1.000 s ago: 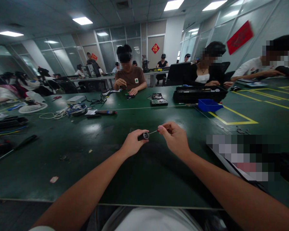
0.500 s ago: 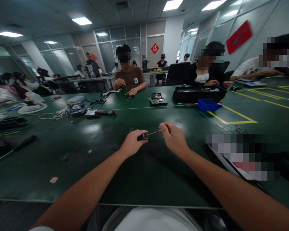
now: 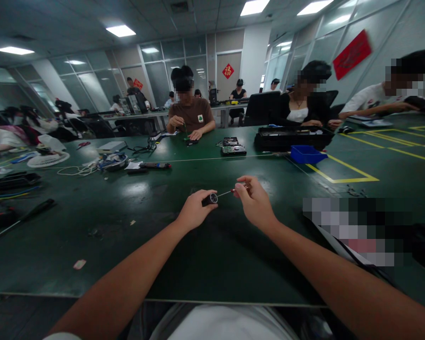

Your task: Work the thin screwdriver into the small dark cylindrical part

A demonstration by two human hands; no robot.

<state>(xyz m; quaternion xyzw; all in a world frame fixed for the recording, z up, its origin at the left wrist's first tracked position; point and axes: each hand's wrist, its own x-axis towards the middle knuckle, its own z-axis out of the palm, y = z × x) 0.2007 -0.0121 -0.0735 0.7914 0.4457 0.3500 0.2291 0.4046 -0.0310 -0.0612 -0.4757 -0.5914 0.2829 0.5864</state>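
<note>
Both hands are raised above the green table (image 3: 163, 278). The left hand (image 3: 194, 211) grips a dark cylinder (image 3: 208, 200) by its sides, and the pale rim of its round end faces the camera. The right hand (image 3: 258, 204) pinches a thin screwdriver (image 3: 233, 191) by its red handle, with the metal shaft pointing at that rim. The tip seems to reach the cylinder, but at this size I cannot be sure that it touches.

In my judgement, the main risk is a slip of the tip: neither piece rests on the table, so if one wrist moves a little, the shaft may slide off the rim and scratch it, or poke the left fingers. The shaft meets the cylinder from the side, and such an angle could also make the tip sit badly. If the left grip becomes loose, the cylinder may drop and roll, because it is round.

About the containers: a blue bin (image 3: 306, 155) stands beyond the right hand, close to a long black case (image 3: 293, 139). Some lighter parts show along the top of the case, though I cannot name them. The inside of the bin is too dark for telling its contents.
</note>
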